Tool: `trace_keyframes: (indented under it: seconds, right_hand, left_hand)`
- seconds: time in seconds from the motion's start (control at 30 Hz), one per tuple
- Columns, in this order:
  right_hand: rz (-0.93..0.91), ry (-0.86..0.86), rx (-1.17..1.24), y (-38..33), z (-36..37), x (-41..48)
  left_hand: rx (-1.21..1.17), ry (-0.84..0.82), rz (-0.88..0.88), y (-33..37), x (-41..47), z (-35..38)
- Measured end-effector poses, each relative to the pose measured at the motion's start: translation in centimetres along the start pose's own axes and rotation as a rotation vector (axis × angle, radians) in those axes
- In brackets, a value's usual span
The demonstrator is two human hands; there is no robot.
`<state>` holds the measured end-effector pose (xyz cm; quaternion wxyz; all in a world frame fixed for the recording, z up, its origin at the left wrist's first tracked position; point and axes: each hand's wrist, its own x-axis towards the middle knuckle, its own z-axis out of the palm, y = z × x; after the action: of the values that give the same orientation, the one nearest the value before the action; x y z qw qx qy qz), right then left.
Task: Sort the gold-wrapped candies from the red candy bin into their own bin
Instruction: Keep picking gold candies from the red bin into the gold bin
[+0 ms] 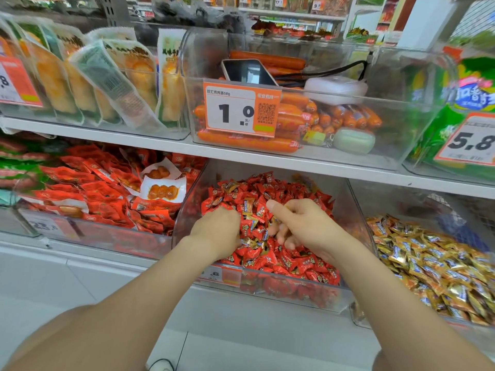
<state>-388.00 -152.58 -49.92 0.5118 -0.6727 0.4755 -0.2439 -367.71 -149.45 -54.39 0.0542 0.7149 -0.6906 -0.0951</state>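
Note:
The clear red candy bin (345,207) on the lower shelf is heaped with red-wrapped candies (294,263). A few gold-wrapped candies (248,204) lie mixed into the heap. My left hand (217,228) is dug into the left side of the pile, its fingertips hidden among the wrappers. My right hand (305,226) hovers over the middle with curled, blurred fingers; its thumb presses against the forefinger, and a sliver of gold shows between them. To the right, the gold candy bin (359,321) holds a heap of gold wrappers (428,266).
Left of the red bin is a bin of red snack packets (101,188). On the shelf above stands a sausage bin (267,145) with a phone (249,72), a white case and a price tag (241,109). The white shelf edge (294,163) overhangs the candy bins.

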Motion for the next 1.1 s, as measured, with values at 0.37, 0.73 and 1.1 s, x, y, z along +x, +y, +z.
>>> trace_keyframes:
  seconds: [0.37, 0.73, 1.1]
  right_hand:
    - [-0.026, -0.059, -0.457, 1.9, 0.1, 2.4]
    - [-0.048, -0.048, -0.988, 1.9, 1.9, 2.6]
    - [-0.172, -0.059, -0.963, 2.4, 2.8, 2.7]
  left_hand:
    - [-0.107, 0.121, 0.063, 0.5, 0.0, -0.8]
    - [0.087, -0.044, 0.246, 0.9, -0.2, -0.9]
    - [0.123, 0.031, 0.169, 0.4, 0.0, -1.1]
